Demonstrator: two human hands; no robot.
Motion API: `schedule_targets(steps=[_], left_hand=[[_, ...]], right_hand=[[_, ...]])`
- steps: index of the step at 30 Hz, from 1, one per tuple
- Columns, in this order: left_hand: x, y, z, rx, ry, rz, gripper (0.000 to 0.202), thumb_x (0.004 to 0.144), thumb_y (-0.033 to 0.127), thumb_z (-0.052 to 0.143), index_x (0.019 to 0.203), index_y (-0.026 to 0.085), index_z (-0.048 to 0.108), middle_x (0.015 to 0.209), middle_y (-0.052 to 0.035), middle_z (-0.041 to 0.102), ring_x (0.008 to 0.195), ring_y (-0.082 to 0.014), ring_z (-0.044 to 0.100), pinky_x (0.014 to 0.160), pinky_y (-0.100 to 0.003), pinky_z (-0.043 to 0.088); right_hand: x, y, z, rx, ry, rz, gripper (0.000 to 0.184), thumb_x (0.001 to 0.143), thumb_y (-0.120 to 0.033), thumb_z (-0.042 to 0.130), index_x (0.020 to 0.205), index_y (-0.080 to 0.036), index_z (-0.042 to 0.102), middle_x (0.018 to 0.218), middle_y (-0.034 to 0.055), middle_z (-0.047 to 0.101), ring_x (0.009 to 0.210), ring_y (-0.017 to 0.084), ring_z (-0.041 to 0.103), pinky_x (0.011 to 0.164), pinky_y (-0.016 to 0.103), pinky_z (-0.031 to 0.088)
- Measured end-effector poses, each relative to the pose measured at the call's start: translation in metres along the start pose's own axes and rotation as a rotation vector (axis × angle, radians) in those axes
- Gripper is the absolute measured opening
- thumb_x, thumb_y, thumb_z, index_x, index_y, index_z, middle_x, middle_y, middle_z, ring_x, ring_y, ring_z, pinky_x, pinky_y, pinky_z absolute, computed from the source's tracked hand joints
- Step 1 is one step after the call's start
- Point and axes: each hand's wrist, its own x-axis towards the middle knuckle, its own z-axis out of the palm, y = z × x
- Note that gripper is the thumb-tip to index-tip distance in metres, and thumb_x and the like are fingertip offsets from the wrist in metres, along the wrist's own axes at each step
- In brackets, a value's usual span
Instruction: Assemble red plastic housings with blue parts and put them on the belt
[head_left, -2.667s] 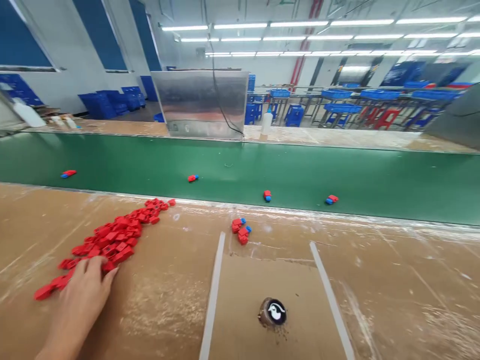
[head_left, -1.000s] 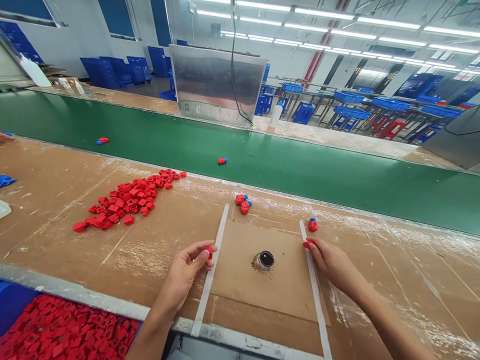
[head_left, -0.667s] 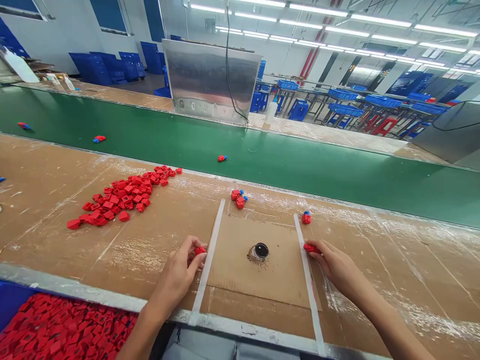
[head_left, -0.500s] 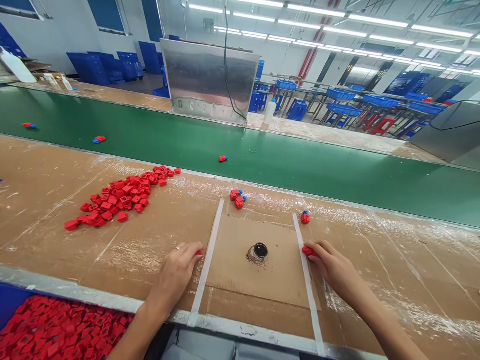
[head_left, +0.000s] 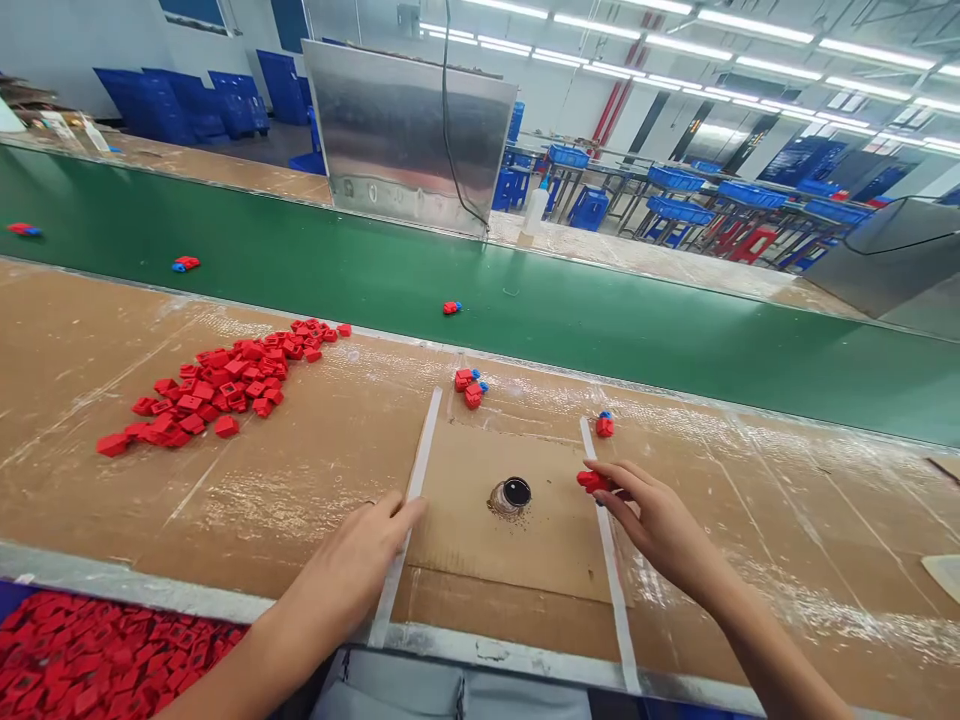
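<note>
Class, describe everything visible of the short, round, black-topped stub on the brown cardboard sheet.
The short, round, black-topped stub has a glossy top with a small pale spot and a brownish side; its material is unclear. It stands on the brown cardboard sheet, between two white tape strips, with dark specks around its base. Neither left hand nor right hand touches it.

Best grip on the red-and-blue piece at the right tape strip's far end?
Probably from above, pinching its red block across left and right: that bulkier end faces the camera, the blue end faces the green belt; no piece touches it.
</note>
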Motion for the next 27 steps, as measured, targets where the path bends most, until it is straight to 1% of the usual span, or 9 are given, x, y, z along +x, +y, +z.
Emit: schedule_targets(steps=[3, 6, 9, 11, 14, 17, 21, 25, 27], left_hand=[[0.005, -0.001, 0.005, -0.274, 0.034, 0.039, 0.023, 0.084, 0.01, 0.052, 0.088, 0.023, 0.07, 0.087, -0.0045, 0.064, 0.079, -0.0204, 0.061, 0.072, -0.029, 0.044], [0.008, 0.005, 0.016, -0.692, 0.061, -0.064, 0.01, 0.078, 0.019, 0.066, 0.086, 0.021, 0.07, 0.083, -0.004, 0.067, 0.077, -0.02, 0.064, 0.069, -0.027, 0.048], [0.008, 0.016, 0.036, -1.081, 0.009, -0.145, 0.018, 0.075, 0.025, 0.073, 0.092, 0.019, 0.069, 0.082, -0.004, 0.07, 0.076, -0.0194, 0.066, 0.07, -0.027, 0.05], [0.008, 0.025, 0.051, -1.221, -0.022, -0.145, 0.02, 0.074, 0.026, 0.075, 0.092, 0.018, 0.068, 0.083, -0.0041, 0.07, 0.079, -0.0185, 0.065, 0.074, -0.026, 0.05], [0.008, 0.035, 0.071, -1.337, -0.065, -0.14, 0.019, 0.075, 0.023, 0.075, 0.091, 0.017, 0.066, 0.086, -0.0046, 0.07, 0.081, -0.0169, 0.065, 0.075, -0.026, 0.05], [0.006, 0.04, 0.082, -1.382, -0.091, -0.15, 0.018, 0.079, 0.022, 0.071, 0.094, 0.018, 0.062, 0.085, -0.0037, 0.069, 0.074, -0.0144, 0.063, 0.068, -0.025, 0.049], [0.007, 0.039, 0.083, -1.354, -0.091, -0.121, 0.018, 0.083, 0.024, 0.066, 0.097, 0.019, 0.056, 0.076, -0.0002, 0.065, 0.065, -0.0124, 0.058, 0.06, -0.022, 0.045], [0.011, 0.034, 0.079, -1.306, -0.067, -0.097, 0.019, 0.08, 0.023, 0.071, 0.092, 0.018, 0.057, 0.071, 0.0037, 0.056, 0.06, -0.0085, 0.048, 0.056, -0.019, 0.037], [0.013, 0.032, 0.079, -1.299, -0.063, -0.089, 0.019, 0.079, 0.023, 0.072, 0.09, 0.018, 0.058, 0.071, 0.0039, 0.054, 0.06, -0.0083, 0.046, 0.056, -0.019, 0.036]], right_hand=[[0.001, -0.02, -0.002, 0.059, -0.02, -0.041, 0.029, 0.1, -0.034, 0.045, 0.124, -0.022, 0.056, 0.107, 0.0094, 0.067, 0.092, 0.023, 0.067, 0.077, 0.037, 0.057], [0.002, -0.037, -0.002, 0.046, -0.014, -0.095, 0.027, 0.1, -0.033, 0.046, 0.122, -0.022, 0.057, 0.108, 0.0102, 0.068, 0.089, 0.022, 0.067, 0.077, 0.038, 0.057], [0.005, -0.049, 0.001, 0.014, 0.01, -0.157, 0.026, 0.1, -0.033, 0.046, 0.121, -0.022, 0.057, 0.107, 0.011, 0.069, 0.089, 0.023, 0.068, 0.077, 0.038, 0.057], [0.008, -0.055, 0.004, -0.021, 0.019, -0.189, 0.025, 0.101, -0.033, 0.045, 0.119, -0.022, 0.058, 0.106, 0.0107, 0.069, 0.09, 0.023, 0.068, 0.075, 0.036, 0.057], [0.01, -0.059, 0.01, -0.074, 0.027, -0.229, 0.023, 0.102, -0.031, 0.044, 0.116, -0.022, 0.059, 0.105, 0.0103, 0.068, 0.092, 0.023, 0.068, 0.074, 0.035, 0.057], [0.01, -0.061, 0.016, -0.091, 0.02, -0.263, 0.023, 0.102, -0.029, 0.044, 0.118, -0.021, 0.058, 0.106, 0.0102, 0.068, 0.092, 0.022, 0.067, 0.075, 0.034, 0.056], [0.011, -0.064, 0.019, -0.111, 0.006, -0.276, 0.024, 0.103, -0.028, 0.042, 0.118, -0.021, 0.059, 0.106, 0.011, 0.067, 0.091, 0.022, 0.067, 0.075, 0.034, 0.056], [0.012, -0.067, 0.019, -0.14, 0.001, -0.271, 0.026, 0.103, -0.029, 0.04, 0.117, -0.022, 0.062, 0.105, 0.0106, 0.067, 0.09, 0.023, 0.067, 0.073, 0.034, 0.056], [0.013, -0.067, 0.019, -0.143, 0.005, -0.278, 0.026, 0.103, -0.029, 0.041, 0.117, -0.022, 0.062, 0.105, 0.0105, 0.067, 0.09, 0.023, 0.067, 0.074, 0.034, 0.056]])
